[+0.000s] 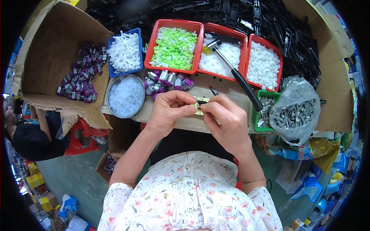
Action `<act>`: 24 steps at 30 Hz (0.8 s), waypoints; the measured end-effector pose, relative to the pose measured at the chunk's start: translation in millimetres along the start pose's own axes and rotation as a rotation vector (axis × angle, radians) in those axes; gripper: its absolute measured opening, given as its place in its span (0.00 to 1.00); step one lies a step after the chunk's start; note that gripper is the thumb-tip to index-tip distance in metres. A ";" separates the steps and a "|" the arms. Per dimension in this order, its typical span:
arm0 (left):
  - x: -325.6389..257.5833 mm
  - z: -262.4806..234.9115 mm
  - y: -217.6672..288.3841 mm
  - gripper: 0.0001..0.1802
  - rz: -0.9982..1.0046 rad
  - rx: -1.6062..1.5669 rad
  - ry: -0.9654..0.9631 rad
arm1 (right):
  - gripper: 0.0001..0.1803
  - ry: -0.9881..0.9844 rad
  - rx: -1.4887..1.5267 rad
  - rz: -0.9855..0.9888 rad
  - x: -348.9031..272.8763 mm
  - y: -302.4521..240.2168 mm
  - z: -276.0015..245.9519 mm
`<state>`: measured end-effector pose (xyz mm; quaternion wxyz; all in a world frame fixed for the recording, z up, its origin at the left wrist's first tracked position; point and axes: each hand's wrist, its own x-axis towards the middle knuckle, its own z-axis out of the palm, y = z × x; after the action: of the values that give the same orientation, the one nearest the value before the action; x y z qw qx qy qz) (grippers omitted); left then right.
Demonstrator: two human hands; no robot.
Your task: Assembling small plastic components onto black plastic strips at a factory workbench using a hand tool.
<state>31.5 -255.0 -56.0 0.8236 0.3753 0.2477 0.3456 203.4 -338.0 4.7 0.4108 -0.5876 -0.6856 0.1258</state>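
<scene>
My left hand (pixel 171 111) pinches a small light-green plastic part (pixel 195 104) between thumb and fingertips. Close against it, my right hand (pixel 228 120) has its thumb and forefinger pinched together at the same spot; what they hold is too small to make out. Both hands are over a pale yellow block (pixel 201 99) with a dark piece on it, partly hidden by the fingers. Just beyond the hands lies a dark pointed tool tip (pixel 213 91). A pile of purple-and-grey motor-like parts (pixel 166 80) sits past my left hand.
Red trays hold light-green parts (pixel 173 46) and white parts (pixel 264 63). A hammer (pixel 241 77) leans across the middle tray. Left are a blue tray (pixel 125 54), a round dish (pixel 126 96) and a carton (pixel 58 50). Right are a green tray (pixel 266 111) and a bag of metal pins (pixel 295 111).
</scene>
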 end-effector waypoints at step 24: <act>-30.9 22.0 -33.0 0.08 -0.025 -0.131 0.270 | 0.11 0.191 -0.070 -0.115 -22.7 17.9 26.8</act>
<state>39.1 -304.0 -64.4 0.8097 0.2677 0.3377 0.3983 196.3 -345.4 -33.4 0.4603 -0.5706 -0.6798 0.0216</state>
